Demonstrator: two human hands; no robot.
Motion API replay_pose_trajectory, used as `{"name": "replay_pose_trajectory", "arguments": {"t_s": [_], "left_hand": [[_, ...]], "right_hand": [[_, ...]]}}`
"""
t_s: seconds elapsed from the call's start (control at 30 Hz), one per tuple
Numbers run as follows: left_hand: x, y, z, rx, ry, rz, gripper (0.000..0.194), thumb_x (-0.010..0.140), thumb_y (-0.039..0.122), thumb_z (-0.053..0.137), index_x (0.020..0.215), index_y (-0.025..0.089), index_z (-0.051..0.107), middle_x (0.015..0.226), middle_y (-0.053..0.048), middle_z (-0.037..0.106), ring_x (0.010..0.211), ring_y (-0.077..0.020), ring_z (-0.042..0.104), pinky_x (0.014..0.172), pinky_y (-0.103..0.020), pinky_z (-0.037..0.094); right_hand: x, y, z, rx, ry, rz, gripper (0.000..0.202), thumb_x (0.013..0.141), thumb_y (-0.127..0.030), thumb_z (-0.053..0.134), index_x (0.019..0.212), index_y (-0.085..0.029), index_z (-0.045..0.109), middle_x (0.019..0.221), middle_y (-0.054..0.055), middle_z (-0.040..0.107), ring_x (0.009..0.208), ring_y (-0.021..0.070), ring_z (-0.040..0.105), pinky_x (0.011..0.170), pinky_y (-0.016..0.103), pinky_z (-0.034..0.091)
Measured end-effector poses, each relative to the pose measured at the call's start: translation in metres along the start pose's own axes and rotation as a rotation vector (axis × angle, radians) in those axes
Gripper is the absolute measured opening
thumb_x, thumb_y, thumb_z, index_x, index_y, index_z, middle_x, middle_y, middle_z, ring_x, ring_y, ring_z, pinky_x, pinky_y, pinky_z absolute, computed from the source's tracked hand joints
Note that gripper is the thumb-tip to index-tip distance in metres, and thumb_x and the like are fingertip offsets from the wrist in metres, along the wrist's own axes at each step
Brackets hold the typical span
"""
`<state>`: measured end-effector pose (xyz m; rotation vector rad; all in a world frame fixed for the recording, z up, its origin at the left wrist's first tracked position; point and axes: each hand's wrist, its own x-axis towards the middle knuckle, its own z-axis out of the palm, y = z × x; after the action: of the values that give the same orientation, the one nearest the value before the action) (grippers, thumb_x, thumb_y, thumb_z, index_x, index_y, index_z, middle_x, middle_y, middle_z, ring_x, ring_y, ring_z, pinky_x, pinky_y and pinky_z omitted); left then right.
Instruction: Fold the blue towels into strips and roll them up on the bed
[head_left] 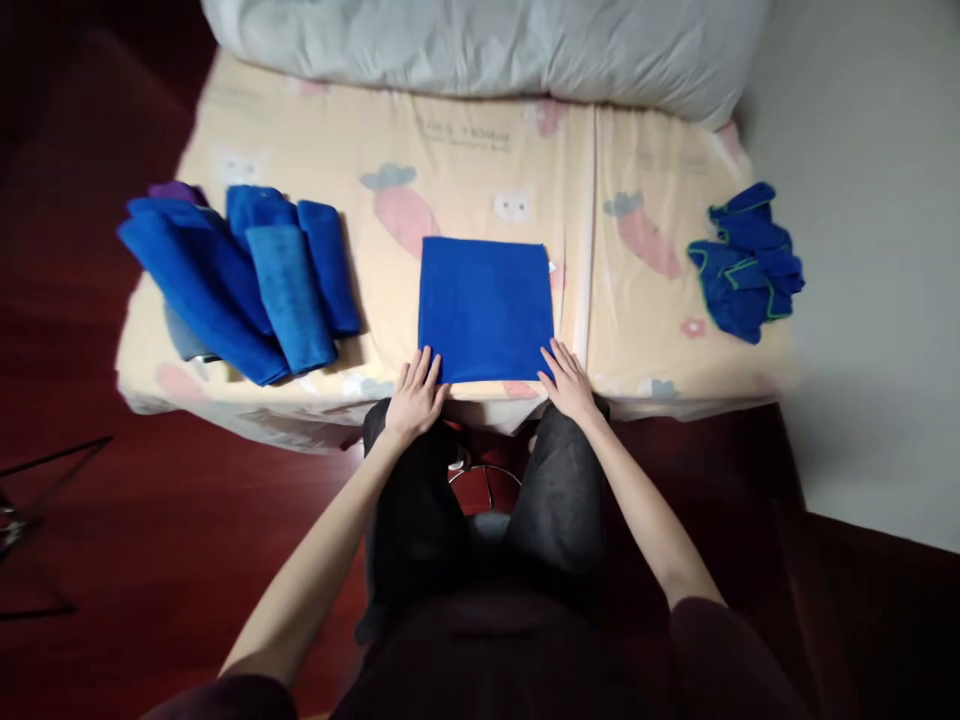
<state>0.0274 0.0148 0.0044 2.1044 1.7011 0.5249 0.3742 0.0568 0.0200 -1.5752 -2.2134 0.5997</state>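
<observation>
A blue towel (486, 308) lies flat on the bed in front of me, its outline nearly square, with a small white tag at its right edge. My left hand (417, 392) rests at its near left corner, fingers stretched out and touching the cloth. At the near right corner is my right hand (568, 381), fingers spread, the tips on the towel's edge. Neither hand grips anything. Several rolled blue towels (294, 297) lie in a heap to the left, with a bit of purple cloth (178, 192) behind them.
The bed has a cream sheet (480, 200) printed with carrots. Crumpled blue cloths with green edging (750, 265) lie at the right, near a pale wall (877, 300). A thick grey-white bedding roll (487, 45) lies across the back. Dark thin legs (56, 455) stand on the floor at left.
</observation>
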Motion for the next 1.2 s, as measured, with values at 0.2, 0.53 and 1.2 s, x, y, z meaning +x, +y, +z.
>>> {"name": "replay_pose_trajectory", "arguments": {"t_s": [0.2,0.53,1.2], "left_hand": [[-0.032,-0.003,-0.005,-0.040,0.122,-0.209,0.059,0.094,0.023,0.048,0.152,0.015,0.050,0.162,-0.017,0.047,0.156,-0.0332,0.037,0.130,-0.055,0.030],[-0.025,0.006,-0.008,-0.050,0.193,-0.253,0.047,0.090,0.021,0.051,0.135,0.020,0.065,0.136,-0.013,0.069,0.131,-0.0338,0.058,0.115,-0.049,0.047],[-0.016,-0.012,-0.011,-0.170,0.177,-0.330,0.037,0.094,0.025,0.051,0.125,0.023,0.071,0.115,-0.011,0.075,0.115,-0.0320,0.063,0.101,-0.046,0.053]], "right_hand": [[-0.036,0.003,-0.007,0.098,0.215,0.176,0.043,0.097,-0.023,0.053,0.135,-0.013,0.069,0.139,0.019,0.068,0.136,0.0312,0.060,0.122,0.047,0.045],[-0.032,-0.001,-0.010,0.226,0.269,0.226,0.027,0.090,-0.020,0.060,0.112,-0.019,0.075,0.116,0.013,0.078,0.110,0.0260,0.072,0.104,0.039,0.056],[-0.023,0.001,-0.009,0.277,0.210,0.172,0.027,0.083,-0.016,0.059,0.102,-0.018,0.079,0.097,0.007,0.075,0.076,0.0183,0.066,0.087,0.031,0.055]]}}
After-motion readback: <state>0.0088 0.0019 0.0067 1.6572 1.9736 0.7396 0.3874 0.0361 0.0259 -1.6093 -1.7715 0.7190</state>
